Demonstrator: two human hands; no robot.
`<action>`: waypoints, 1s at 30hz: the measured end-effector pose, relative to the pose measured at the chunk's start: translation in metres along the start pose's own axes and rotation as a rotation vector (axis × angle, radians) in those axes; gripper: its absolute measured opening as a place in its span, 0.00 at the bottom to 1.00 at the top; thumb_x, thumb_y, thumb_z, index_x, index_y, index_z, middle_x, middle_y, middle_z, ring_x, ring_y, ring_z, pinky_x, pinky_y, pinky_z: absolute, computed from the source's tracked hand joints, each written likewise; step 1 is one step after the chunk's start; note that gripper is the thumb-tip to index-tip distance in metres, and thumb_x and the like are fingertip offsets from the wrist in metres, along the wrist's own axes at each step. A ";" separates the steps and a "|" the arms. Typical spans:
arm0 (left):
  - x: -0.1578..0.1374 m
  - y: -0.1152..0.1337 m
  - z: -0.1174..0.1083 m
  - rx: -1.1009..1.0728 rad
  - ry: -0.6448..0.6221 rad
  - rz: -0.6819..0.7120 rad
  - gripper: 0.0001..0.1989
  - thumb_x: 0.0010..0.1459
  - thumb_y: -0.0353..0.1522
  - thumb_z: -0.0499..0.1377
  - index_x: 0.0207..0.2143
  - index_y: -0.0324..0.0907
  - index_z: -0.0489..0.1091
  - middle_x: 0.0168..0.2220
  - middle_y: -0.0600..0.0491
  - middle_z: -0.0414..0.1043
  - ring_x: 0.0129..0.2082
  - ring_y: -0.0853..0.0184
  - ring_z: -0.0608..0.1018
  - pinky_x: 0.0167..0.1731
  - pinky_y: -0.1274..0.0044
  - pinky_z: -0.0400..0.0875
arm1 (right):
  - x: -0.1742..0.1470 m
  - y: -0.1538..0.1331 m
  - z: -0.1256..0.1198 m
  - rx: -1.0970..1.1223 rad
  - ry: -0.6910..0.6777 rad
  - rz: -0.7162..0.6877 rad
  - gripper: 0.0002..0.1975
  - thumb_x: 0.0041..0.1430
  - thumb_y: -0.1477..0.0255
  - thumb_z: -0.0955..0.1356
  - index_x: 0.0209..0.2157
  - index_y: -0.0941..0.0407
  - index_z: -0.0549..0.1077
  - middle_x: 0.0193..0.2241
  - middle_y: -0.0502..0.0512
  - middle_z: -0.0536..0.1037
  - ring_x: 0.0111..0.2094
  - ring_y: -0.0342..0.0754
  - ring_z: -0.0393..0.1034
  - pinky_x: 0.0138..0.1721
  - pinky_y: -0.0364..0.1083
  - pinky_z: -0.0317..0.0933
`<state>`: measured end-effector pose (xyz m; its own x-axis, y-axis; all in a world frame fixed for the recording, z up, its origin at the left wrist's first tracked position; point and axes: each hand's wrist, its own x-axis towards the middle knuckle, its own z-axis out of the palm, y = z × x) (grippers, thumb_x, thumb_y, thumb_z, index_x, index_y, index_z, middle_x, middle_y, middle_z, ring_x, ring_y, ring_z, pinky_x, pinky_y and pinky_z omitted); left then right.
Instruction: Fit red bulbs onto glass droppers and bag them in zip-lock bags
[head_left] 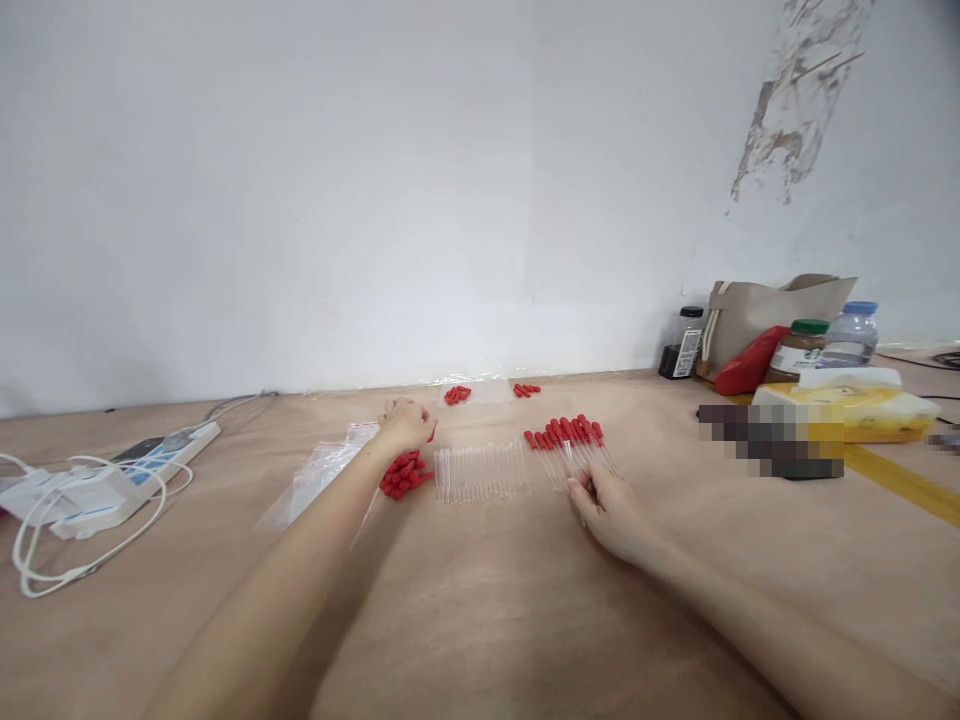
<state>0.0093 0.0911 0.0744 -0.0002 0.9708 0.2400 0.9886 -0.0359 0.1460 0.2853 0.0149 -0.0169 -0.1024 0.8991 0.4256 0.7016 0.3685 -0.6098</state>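
My left hand (407,424) is closed above and behind a pile of red rubber dropper bulbs (403,476), with a bit of red bulb (432,433) showing at its fingertips. My right hand (606,508) pinches a thin glass dropper tube (568,450), whose bare upper end points away from me. Just beyond that hand lie several glass droppers with red bulbs (574,430), fanned side by side. Between the hands, a row of bare glass tubes (480,473) rests on the table. Farther back are two small groups of red bulbs, one left (457,396) and one right (526,390).
Clear plastic bags (322,485) lie under and beside my left forearm. A white power strip (135,485) with cables stands at the left. On the right are a tissue pack (877,410), a dark bottle (681,343), a jar (801,350) and a grey bag (750,320).
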 end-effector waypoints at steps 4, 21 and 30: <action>-0.048 0.011 0.003 -0.138 0.052 0.207 0.13 0.61 0.34 0.41 0.38 0.42 0.63 0.36 0.51 0.70 0.35 0.67 0.73 0.34 0.76 0.66 | -0.001 0.001 0.002 0.099 -0.026 -0.050 0.08 0.56 0.67 0.57 0.32 0.56 0.61 0.20 0.50 0.71 0.21 0.44 0.63 0.25 0.43 0.56; -0.121 0.021 0.064 -0.547 0.160 0.577 0.07 0.60 0.30 0.48 0.38 0.42 0.64 0.34 0.51 0.70 0.35 0.66 0.71 0.36 0.74 0.65 | -0.018 -0.031 0.014 -0.062 -0.082 -0.463 0.12 0.59 0.71 0.58 0.36 0.55 0.71 0.29 0.53 0.75 0.29 0.43 0.65 0.39 0.46 0.49; -0.123 0.022 0.063 -0.605 0.126 0.524 0.05 0.60 0.30 0.49 0.37 0.42 0.64 0.33 0.54 0.70 0.32 0.69 0.72 0.33 0.77 0.65 | -0.019 -0.032 0.014 -0.041 -0.129 -0.444 0.12 0.59 0.70 0.58 0.35 0.55 0.72 0.25 0.52 0.75 0.26 0.43 0.65 0.40 0.47 0.47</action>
<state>0.0407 -0.0145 -0.0123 0.3883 0.7593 0.5222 0.6124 -0.6360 0.4694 0.2550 -0.0108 -0.0147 -0.4843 0.6793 0.5514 0.5968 0.7173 -0.3595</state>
